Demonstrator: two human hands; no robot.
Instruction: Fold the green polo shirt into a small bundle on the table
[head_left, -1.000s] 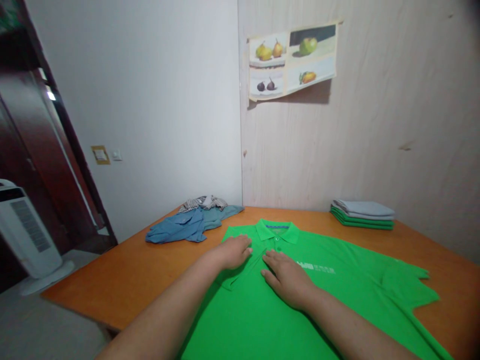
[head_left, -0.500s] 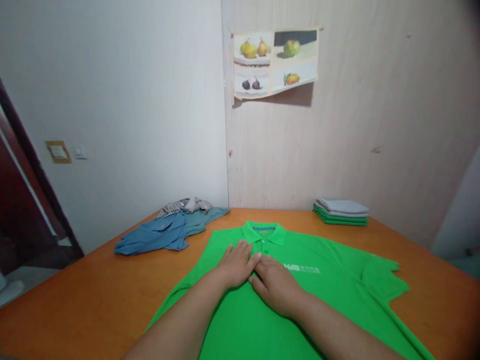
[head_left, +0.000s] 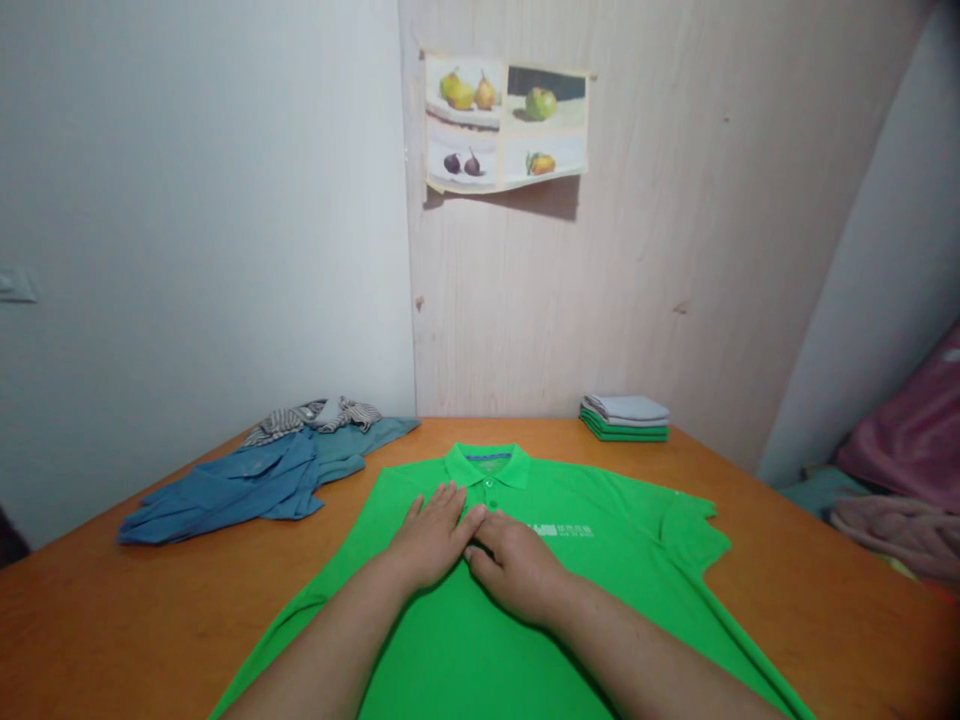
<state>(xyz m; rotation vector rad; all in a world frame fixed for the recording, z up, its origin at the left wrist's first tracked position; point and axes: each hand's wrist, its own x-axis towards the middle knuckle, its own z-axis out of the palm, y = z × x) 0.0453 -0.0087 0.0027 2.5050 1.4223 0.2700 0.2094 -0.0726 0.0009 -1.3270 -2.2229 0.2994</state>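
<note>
A bright green polo shirt [head_left: 622,590] lies spread on the orange table, front up, its collar at the far side and white print on the chest. My left hand [head_left: 435,535] rests flat on the chest just below the collar, fingers stretched out. Beside it my right hand [head_left: 517,565] lies palm down on the cloth, its fingertips meeting the left thumb. Neither hand grips the fabric. The sleeve on the right is spread outward with a jagged-looking hem; my left forearm covers part of the shirt's left side.
Blue garments [head_left: 240,485] and a striped cloth [head_left: 315,415] lie crumpled at the back left of the table [head_left: 90,620]. A folded stack of grey and green clothes [head_left: 624,418] sits at the back right. Pinkish fabric [head_left: 907,440] shows beyond the right edge.
The camera view has turned to the right, so everything appears shifted left and the pinkish fabric has come into view. Both hands keep their places on the shirt.
</note>
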